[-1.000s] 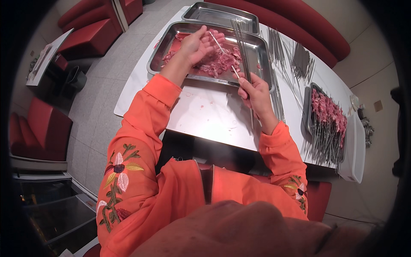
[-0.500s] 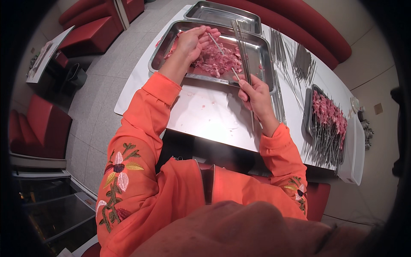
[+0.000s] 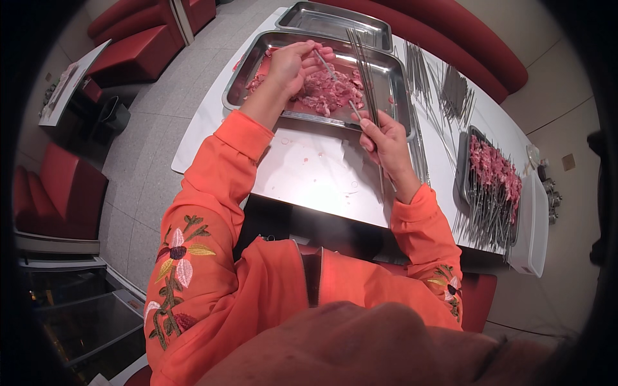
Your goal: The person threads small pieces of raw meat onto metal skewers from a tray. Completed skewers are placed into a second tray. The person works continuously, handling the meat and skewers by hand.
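My left hand (image 3: 290, 69) is over a steel tray (image 3: 233, 90) of raw meat pieces (image 3: 325, 96). Its thumb and fingers are closed at the upper end of a thin metal skewer (image 3: 324, 62); whether meat is pinched there too is hard to make out. At the tray's near right edge, my right hand (image 3: 384, 138) grips a bundle of long metal skewers (image 3: 365, 77), which rises upright past the tray. One skewer slants from this hand toward the left hand, its middle lost against the meat.
Another steel tray (image 3: 309, 14) lies behind. Loose skewers (image 3: 455, 93) spread across the white table (image 3: 302, 167) on the right. A dark tray (image 3: 461, 174) there holds several loaded meat skewers (image 3: 496, 170), beside a white plastic bin (image 3: 531, 225). A red bench (image 3: 444, 32) runs behind the table.
Hardly anything differs. The skewer bundle in my right hand has tipped very slightly to the left; both hands stay in nearly the same places.
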`<state>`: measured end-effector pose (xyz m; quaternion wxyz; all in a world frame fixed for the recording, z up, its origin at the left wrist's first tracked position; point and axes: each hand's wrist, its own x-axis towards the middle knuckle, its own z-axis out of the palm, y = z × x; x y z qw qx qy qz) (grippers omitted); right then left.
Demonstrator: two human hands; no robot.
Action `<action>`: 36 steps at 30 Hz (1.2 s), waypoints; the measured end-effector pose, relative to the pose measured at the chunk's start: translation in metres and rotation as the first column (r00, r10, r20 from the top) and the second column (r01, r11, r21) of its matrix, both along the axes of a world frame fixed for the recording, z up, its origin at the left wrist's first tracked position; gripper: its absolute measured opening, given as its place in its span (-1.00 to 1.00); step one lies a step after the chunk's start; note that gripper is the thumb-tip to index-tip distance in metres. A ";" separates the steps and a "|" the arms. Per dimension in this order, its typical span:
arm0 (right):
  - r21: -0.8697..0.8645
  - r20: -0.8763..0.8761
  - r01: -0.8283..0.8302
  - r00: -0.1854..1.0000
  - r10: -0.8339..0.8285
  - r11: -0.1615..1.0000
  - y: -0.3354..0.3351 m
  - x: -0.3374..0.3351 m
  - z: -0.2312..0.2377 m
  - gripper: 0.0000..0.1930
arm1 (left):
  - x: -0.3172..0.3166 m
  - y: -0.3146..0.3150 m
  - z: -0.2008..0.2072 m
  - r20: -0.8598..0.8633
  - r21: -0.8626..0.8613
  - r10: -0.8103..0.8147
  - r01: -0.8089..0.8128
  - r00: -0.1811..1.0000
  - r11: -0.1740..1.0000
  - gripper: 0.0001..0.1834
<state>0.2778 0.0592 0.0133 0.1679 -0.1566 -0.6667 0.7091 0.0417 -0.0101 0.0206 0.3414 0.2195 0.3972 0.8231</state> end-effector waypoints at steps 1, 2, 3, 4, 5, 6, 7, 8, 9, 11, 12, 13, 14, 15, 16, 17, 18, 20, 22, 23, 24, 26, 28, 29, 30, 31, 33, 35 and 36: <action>-0.003 0.002 0.003 1.000 -0.003 1.000 0.000 0.000 0.000 -0.74 | 0.003 0.001 0.000 -0.006 -0.001 0.025 -0.025 1.000 1.000 -0.81; -0.006 -0.001 0.006 1.000 -0.006 1.000 -0.001 0.000 0.000 -0.74 | 0.006 0.001 0.000 -0.012 -0.003 0.050 -0.050 0.999 0.999 -0.81; -0.009 -0.004 0.009 1.000 -0.009 1.000 -0.002 0.000 0.000 -0.74 | 0.009 0.002 0.001 -0.018 -0.004 0.074 -0.074 0.997 0.997 -0.82; -0.013 -0.007 0.012 1.000 -0.012 1.000 -0.002 0.000 0.000 -0.75 | 0.012 0.003 0.000 -0.018 0.011 0.085 -0.085 0.996 0.996 -0.83; -0.012 -0.008 0.015 1.000 -0.015 1.000 -0.003 0.000 0.000 -0.75 | 0.014 0.005 -0.001 -0.018 0.025 0.096 -0.096 0.995 0.995 -0.83; -0.011 -0.010 0.018 1.000 -0.018 1.000 -0.003 0.000 -0.001 -0.75 | 0.016 0.006 -0.002 -0.017 0.040 0.108 -0.107 0.994 0.993 -0.84; -0.010 -0.012 0.021 1.000 -0.021 1.000 -0.003 0.000 -0.001 -0.75 | 0.017 0.007 -0.004 -0.004 0.046 0.096 -0.095 0.995 0.994 -0.83; -0.018 -0.019 0.027 0.999 -0.028 0.999 -0.004 -0.001 -0.002 -0.75 | 0.018 0.007 -0.005 0.008 0.052 0.083 -0.083 0.997 0.995 -0.82; -0.027 -0.026 0.033 0.999 -0.034 0.999 -0.004 -0.002 -0.002 -0.75 | 0.019 0.008 -0.005 0.021 0.059 0.069 -0.070 0.997 0.996 -0.81; -0.027 -0.037 0.055 0.998 -0.056 0.998 -0.004 -0.003 -0.003 -0.76 | 0.027 0.009 -0.006 -0.004 0.015 0.043 -0.043 0.999 0.999 -0.80; -0.020 -0.041 0.071 0.997 -0.072 0.997 -0.002 -0.004 -0.003 -0.76 | 0.032 0.009 -0.006 -0.016 -0.008 0.030 -0.030 0.999 1.000 -0.79; -0.012 -0.046 0.088 0.995 -0.088 0.996 -0.002 -0.004 -0.002 -0.76 | 0.034 0.010 -0.006 -0.021 -0.011 -0.001 0.001 1.000 1.000 -0.79; -0.031 -0.050 0.080 0.995 -0.082 0.996 -0.001 -0.004 -0.001 -0.77 | 0.036 0.011 -0.006 -0.025 -0.014 -0.031 0.031 0.999 0.999 -0.78; -0.049 -0.054 0.072 0.996 -0.075 0.996 0.000 -0.002 0.002 -0.78 | 0.037 0.011 -0.005 -0.030 -0.017 -0.060 0.060 0.998 0.998 -0.78; -0.067 -0.059 0.064 0.996 -0.068 0.996 0.000 -0.001 0.003 -0.79 | 0.031 0.014 -0.010 -0.011 -0.012 -0.081 0.081 0.997 0.997 -0.78; -0.070 -0.055 0.061 0.996 -0.065 0.996 0.002 -0.001 0.004 -0.78 | 0.024 0.016 -0.012 0.005 -0.007 -0.103 0.103 0.995 0.995 -0.78; -0.072 -0.051 0.058 0.997 -0.062 0.996 0.003 0.000 0.004 -0.78 | 0.017 0.016 -0.016 0.031 0.023 -0.128 0.127 0.991 0.992 -0.77; -0.069 -0.044 0.066 0.997 -0.069 0.995 0.004 0.000 0.003 -0.77 | 0.008 0.013 -0.014 0.091 0.106 -0.184 0.175 0.979 0.979 -0.73; -0.056 -0.038 0.089 0.995 -0.092 0.994 0.004 -0.001 0.003 -0.76 | 0.005 0.009 -0.009 0.116 0.138 -0.210 0.193 0.971 0.971 -0.68; -0.046 -0.037 0.096 0.994 -0.098 0.994 0.004 -0.001 0.002 -0.76 | 0.003 0.008 -0.009 0.111 0.115 -0.201 0.188 0.973 0.975 -0.66; -0.035 -0.036 0.104 0.994 -0.105 0.994 0.005 -0.001 0.002 -0.76 | 0.002 0.007 -0.009 0.107 0.091 -0.192 0.183 0.976 0.979 -0.64; -0.027 -0.031 0.102 0.994 -0.103 0.994 0.006 0.000 0.002 -0.76 | 0.000 0.004 -0.006 0.063 0.011 -0.160 0.159 0.985 0.987 -0.61; -0.032 -0.021 0.086 0.996 -0.087 0.996 0.006 0.000 0.004 -0.75 | -0.004 0.002 -0.004 0.007 -0.065 -0.134 0.134 0.991 0.989 -0.60; -0.035 -0.030 0.087 0.996 -0.088 0.996 0.006 0.001 0.003 -0.76 | -0.005 0.002 -0.003 -0.023 -0.100 -0.125 0.122 0.992 0.987 -0.62; -0.037 -0.039 0.089 0.995 -0.090 0.995 0.008 0.001 0.004 -0.77 | -0.005 0.002 -0.003 -0.053 -0.135 -0.119 0.111 0.992 0.985 -0.63; -0.039 -0.049 0.091 0.994 -0.093 0.995 0.009 0.002 0.004 -0.78 | -0.006 0.000 -0.003 -0.227 -0.237 -0.019 -0.036 0.974 0.971 -0.65; -0.040 -0.066 0.108 0.992 -0.111 0.993 0.011 0.003 0.006 -0.77 | -0.014 -0.002 -0.002 -0.620 -0.395 0.020 -0.334 0.784 0.856 -0.73; -0.060 -0.085 0.110 0.990 -0.115 0.992 0.013 0.002 0.006 -0.76 | -0.019 0.001 -0.006 -0.892 -0.396 -0.140 -0.595 0.429 0.700 -0.74; -0.068 -0.087 0.112 0.989 -0.118 0.991 0.013 0.002 0.006 -0.76 | -0.021 0.006 -0.011 -0.932 -0.359 -0.223 -0.642 0.286 0.677 -0.74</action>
